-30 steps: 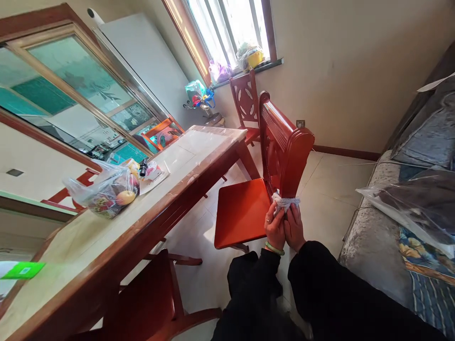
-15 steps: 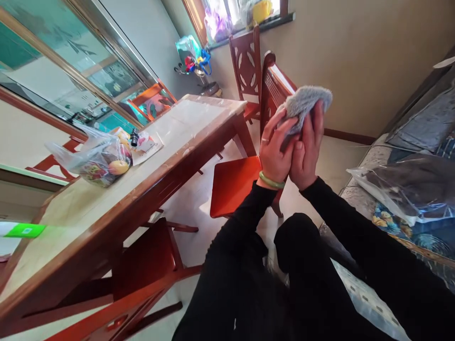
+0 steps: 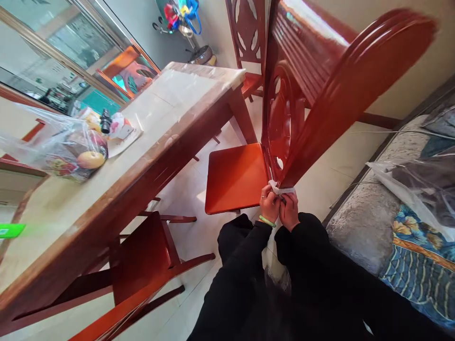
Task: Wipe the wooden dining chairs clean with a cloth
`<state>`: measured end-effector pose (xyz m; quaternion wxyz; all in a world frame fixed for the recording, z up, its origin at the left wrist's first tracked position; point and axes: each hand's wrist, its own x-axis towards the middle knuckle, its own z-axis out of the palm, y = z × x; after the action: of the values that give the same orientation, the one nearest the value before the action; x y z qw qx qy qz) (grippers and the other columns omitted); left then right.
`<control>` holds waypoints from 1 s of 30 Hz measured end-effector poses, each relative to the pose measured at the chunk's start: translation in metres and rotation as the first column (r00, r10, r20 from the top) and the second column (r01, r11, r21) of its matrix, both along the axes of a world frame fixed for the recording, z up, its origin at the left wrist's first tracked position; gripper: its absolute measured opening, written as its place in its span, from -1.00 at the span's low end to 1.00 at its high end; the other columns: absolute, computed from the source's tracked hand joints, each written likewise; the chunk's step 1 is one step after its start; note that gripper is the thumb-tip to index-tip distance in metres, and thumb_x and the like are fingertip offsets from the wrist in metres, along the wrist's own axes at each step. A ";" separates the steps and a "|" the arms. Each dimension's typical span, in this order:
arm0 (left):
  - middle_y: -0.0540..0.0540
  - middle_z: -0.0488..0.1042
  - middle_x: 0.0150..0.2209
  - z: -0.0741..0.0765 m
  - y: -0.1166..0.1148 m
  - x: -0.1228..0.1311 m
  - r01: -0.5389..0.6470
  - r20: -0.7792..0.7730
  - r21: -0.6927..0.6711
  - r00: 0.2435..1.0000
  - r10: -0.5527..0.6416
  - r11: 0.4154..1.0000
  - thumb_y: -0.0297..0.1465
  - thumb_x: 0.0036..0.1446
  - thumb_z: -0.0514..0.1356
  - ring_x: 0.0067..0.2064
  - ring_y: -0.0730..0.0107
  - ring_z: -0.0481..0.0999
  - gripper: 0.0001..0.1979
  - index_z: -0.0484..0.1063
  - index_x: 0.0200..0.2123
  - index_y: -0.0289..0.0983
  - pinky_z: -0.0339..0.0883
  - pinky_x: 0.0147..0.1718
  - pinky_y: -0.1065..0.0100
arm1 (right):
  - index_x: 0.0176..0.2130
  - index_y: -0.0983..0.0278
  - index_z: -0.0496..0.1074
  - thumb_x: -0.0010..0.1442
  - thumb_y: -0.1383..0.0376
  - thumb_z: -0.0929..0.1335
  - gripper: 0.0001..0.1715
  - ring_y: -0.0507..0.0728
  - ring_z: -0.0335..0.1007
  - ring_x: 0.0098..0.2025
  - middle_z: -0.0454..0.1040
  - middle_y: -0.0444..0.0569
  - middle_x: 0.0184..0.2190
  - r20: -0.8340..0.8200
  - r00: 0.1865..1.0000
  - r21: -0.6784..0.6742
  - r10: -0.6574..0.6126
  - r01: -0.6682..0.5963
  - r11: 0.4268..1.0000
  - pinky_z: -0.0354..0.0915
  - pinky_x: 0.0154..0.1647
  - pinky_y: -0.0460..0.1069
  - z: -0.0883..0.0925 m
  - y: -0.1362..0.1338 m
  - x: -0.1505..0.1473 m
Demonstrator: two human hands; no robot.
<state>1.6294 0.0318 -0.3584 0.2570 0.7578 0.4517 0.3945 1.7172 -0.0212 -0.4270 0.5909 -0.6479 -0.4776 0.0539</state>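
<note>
A red-brown wooden chair [image 3: 237,177] stands in front of me, its tall back post leaning up to the right. Low on that post, near the seat's rear corner, a pale cloth [image 3: 283,190] is wrapped around the wood. My left hand [image 3: 270,206], with a green bangle at the wrist, is closed on the cloth's left part. Beside it, my right hand [image 3: 289,211] is closed on the right part, fingers curled in. The two hands nearly touch, and much of the cloth is hidden behind them.
Left, a long stone-topped table [image 3: 156,121] bears a clear plastic bag of fruit [image 3: 73,154] and a small dark bottle [image 3: 105,121]. Another chair [image 3: 142,260] stands lower left. On the right is a sofa [image 3: 366,222] with plastic-wrapped things.
Both hands have come down from in front of the chair back to the base of its post, bringing the grey fluffy cloth. The view has tipped downward and closer to the chair.
</note>
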 end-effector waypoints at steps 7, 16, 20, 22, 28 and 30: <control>-0.18 0.61 0.16 -0.039 0.002 -0.008 -0.012 -0.088 -0.182 0.996 -0.004 0.983 -0.53 0.11 0.30 0.19 0.09 0.62 -0.86 0.56 -0.28 -0.20 0.61 0.22 0.13 | 0.08 0.22 0.41 0.42 0.14 0.25 -0.66 0.42 0.31 0.29 0.34 0.26 0.12 -0.099 0.992 -0.101 -0.074 0.064 0.993 0.37 0.41 0.52 -0.033 -0.011 -0.020; -0.21 0.61 0.14 -0.077 0.012 -0.018 -0.035 -0.153 -0.269 0.988 -0.006 0.963 -0.65 0.07 0.24 0.14 0.17 0.64 -0.78 0.57 -0.31 -0.23 0.59 0.20 0.19 | -0.10 0.20 0.31 0.32 0.27 0.21 -0.83 0.36 0.27 0.18 0.34 0.20 -0.01 -0.271 0.943 -0.255 -0.192 0.122 0.959 0.32 0.35 0.45 -0.053 -0.008 -0.053; -0.19 0.61 0.18 -0.081 0.011 -0.018 -0.035 -0.177 -0.294 0.984 -0.018 0.955 -0.64 0.11 0.23 0.19 0.17 0.62 -0.76 0.60 -0.28 -0.21 0.56 0.25 0.22 | -0.17 0.17 0.24 0.26 0.29 0.22 -0.90 0.35 0.26 0.16 0.33 0.19 -0.04 -0.340 0.914 -0.317 -0.221 0.110 0.942 0.31 0.36 0.43 -0.059 -0.006 -0.053; -0.19 0.61 0.21 -0.078 0.007 -0.016 -0.048 -0.185 -0.306 0.983 -0.010 0.951 -0.64 0.14 0.22 0.21 0.15 0.60 -0.76 0.60 -0.27 -0.22 0.55 0.25 0.21 | -0.19 0.16 0.23 0.23 0.28 0.23 -0.91 0.33 0.27 0.14 0.33 0.17 -0.06 -0.373 0.900 -0.351 -0.223 0.086 0.933 0.31 0.37 0.41 -0.060 -0.007 -0.047; -0.16 0.62 0.19 -0.057 -0.015 -0.014 -0.103 -0.180 -0.328 0.983 0.045 0.939 -0.61 0.21 0.23 0.17 0.17 0.56 -0.80 0.60 -0.29 -0.22 0.53 0.17 0.27 | -0.27 0.16 0.28 0.15 0.08 0.34 -0.76 0.23 0.35 -0.05 0.39 -0.01 -0.23 -0.507 0.840 -0.431 -0.195 -0.051 0.901 0.41 0.21 0.24 -0.046 -0.007 -0.030; -0.16 0.64 0.09 -0.046 -0.020 -0.015 -0.120 -0.170 -0.332 0.983 0.065 0.936 -0.64 0.18 0.25 0.07 0.21 0.56 -0.81 0.56 -0.33 -0.24 0.54 0.07 0.31 | -0.26 0.18 0.34 0.13 -0.03 0.38 -0.63 0.17 0.38 -0.20 0.43 -0.09 -0.33 -0.571 0.806 -0.426 -0.155 -0.130 0.895 0.46 -0.02 0.14 -0.034 -0.007 -0.029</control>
<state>1.6144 0.0119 -0.4042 0.3294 0.7081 0.5672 0.2615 1.6885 -0.0282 -0.4609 0.5458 -0.7193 -0.2398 0.3567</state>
